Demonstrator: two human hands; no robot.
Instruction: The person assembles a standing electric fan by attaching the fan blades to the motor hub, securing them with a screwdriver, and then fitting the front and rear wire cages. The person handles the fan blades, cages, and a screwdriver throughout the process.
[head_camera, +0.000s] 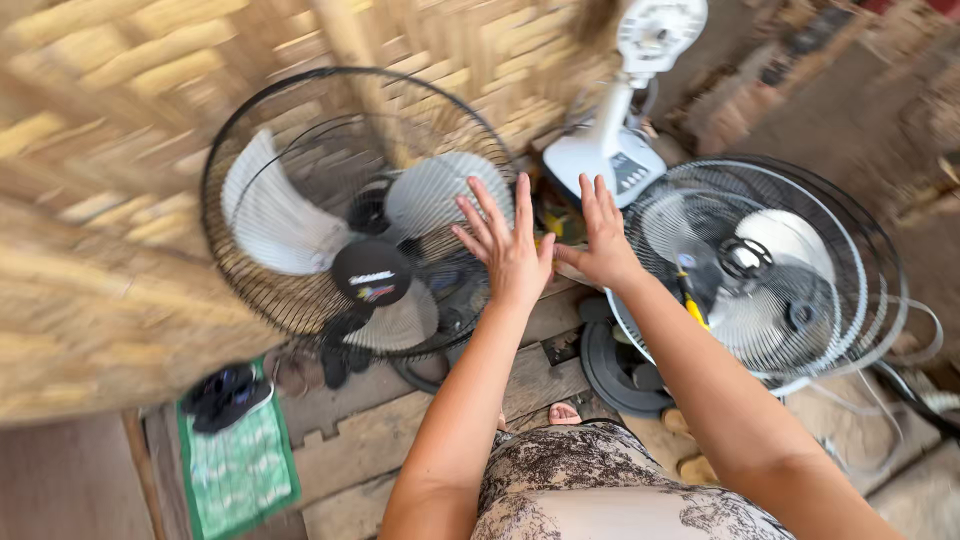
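Both hands, left hand (512, 255) and right hand (603, 243), spread open and empty beside a black-caged fan (355, 215); its light wire guard looks bendable, best gripped at the rim.

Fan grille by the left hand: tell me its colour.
Black wire grille, with pale translucent blades behind it; the left hand is spread at its edge. Head view.

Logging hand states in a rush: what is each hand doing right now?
Left hand: open, fingers spread, holding nothing, in front of the black fan.
Right hand: open, holding nothing, next to the white fan guard.
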